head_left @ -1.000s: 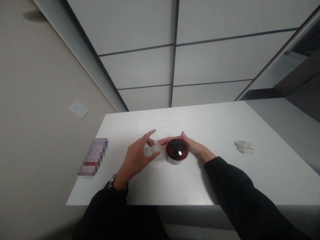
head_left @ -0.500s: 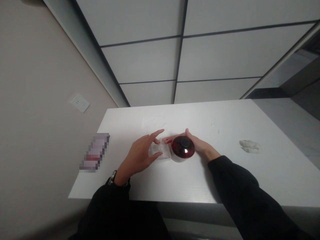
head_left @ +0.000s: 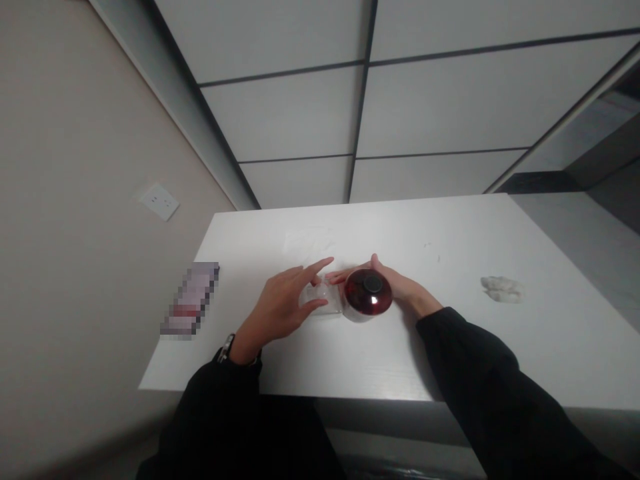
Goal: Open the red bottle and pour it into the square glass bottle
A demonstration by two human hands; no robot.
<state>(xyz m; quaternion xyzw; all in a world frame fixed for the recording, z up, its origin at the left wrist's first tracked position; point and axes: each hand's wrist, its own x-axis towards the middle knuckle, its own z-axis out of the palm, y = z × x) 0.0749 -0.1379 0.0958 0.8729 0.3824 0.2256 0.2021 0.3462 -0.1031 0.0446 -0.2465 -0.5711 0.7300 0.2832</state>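
A round container with a dark red domed lid (head_left: pixel 368 295) and a black knob stands in the middle of the white table (head_left: pixel 450 347). My right hand (head_left: pixel 400 288) is wrapped round its far side, fingers curled against it. Just left of it lies a small clear plastic piece (head_left: pixel 323 298). My left hand (head_left: pixel 283 305) rests on that piece, thumb and fingers curved round it, the index finger stretched toward the red lid. Both arms wear black sleeves, and a watch shows at my left wrist.
A crumpled white wad (head_left: pixel 503 289) lies at the table's right. A blurred flat item (head_left: pixel 190 300) sits at the left edge beside the beige wall, which carries a socket plate (head_left: pixel 159 201). A faint clear sheet (head_left: pixel 307 240) lies behind my hands.
My left hand has closed in on the clear piece and settled lower onto it. My right hand stays on the red-lidded container. The view has shifted slightly.
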